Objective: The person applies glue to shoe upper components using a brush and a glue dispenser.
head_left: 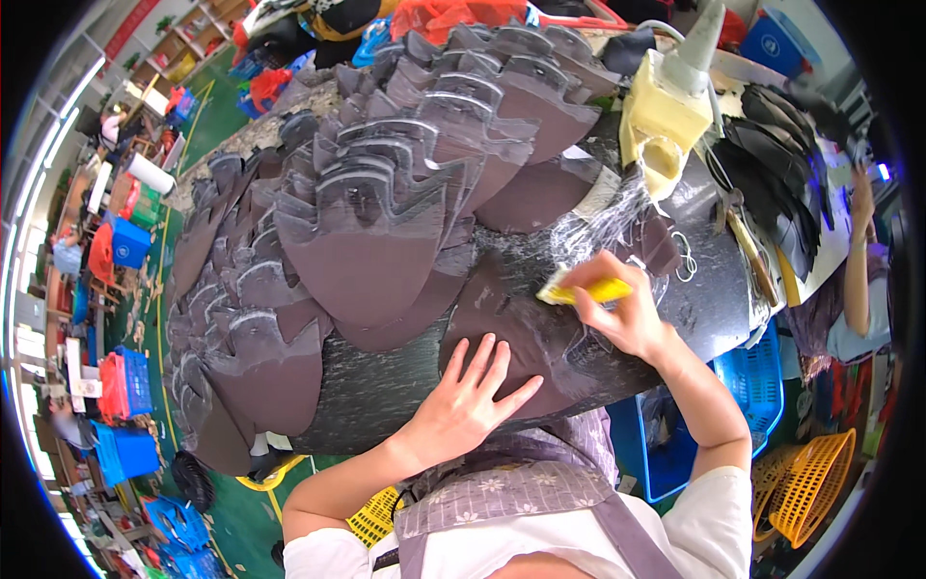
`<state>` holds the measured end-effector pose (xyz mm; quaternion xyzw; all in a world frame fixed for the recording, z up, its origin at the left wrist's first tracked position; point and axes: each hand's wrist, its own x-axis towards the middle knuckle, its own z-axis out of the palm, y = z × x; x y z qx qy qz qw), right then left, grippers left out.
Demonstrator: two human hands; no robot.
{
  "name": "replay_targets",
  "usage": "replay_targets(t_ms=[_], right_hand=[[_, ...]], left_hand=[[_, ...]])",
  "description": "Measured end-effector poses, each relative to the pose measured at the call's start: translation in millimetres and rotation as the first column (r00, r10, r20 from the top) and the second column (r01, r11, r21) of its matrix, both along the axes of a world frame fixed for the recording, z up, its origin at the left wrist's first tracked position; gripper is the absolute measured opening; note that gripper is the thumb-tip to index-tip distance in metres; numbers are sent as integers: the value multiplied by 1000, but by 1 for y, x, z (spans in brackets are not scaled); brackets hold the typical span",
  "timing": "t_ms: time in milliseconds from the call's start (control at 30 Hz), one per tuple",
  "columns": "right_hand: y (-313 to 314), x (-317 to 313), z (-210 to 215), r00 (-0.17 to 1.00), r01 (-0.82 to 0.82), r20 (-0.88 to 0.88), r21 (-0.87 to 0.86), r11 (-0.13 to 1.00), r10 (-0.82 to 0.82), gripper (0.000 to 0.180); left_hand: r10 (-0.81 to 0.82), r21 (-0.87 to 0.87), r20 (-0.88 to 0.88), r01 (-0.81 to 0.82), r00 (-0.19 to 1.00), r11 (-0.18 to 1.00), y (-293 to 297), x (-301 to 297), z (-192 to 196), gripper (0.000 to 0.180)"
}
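Observation:
My left hand [463,394] lies with spread fingers on a dark brown cut piece [531,340], rounded at one end like a shoe vamp, on the black tabletop. In my right hand [627,314] is a yellow-handled brush [606,290], its pale tip touching or just above the upper right of that piece. Beyond my right hand, whitish stringy glue [600,227] spreads over the table below the mouth of a pale yellow container [666,111] with a grey cone on top. Overlapping stacks of similar brown pieces [371,261] cover the left and far side.
Black pieces [772,174] lie in a pile at the right, next to wooden-handled tools [752,256]. Below the table's right edge stands a blue crate [762,381], with a yellow basket [820,487] further right. Another person's arm [857,261] shows at the far right.

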<state>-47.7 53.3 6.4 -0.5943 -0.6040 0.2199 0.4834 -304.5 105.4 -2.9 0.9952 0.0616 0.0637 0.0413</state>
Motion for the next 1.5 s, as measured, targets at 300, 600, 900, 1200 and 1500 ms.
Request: replay_targets(t_ms=[300, 600, 900, 1200, 1500], right_hand=[[50, -38, 25, 998, -14, -59, -401, 916, -10, 27], [59, -29, 13, 982, -177, 44, -89, 980, 182, 20], [30, 122, 24, 738, 612, 195, 209, 763, -646, 21], [14, 0, 4, 941, -79, -313, 163, 983, 128, 18], [14, 14, 3, 999, 32, -45, 20, 999, -31, 13]], left_hand=[[-18, 80, 33, 15, 999, 997, 1, 1, -5, 48], [77, -31, 89, -74, 993, 997, -5, 4, -12, 52], [597, -735, 290, -226, 748, 640, 43, 11, 32, 34], [569, -824, 172, -199, 804, 530, 68, 12, 17, 41], [570, -789, 164, -240, 806, 566, 51, 9, 39, 38]])
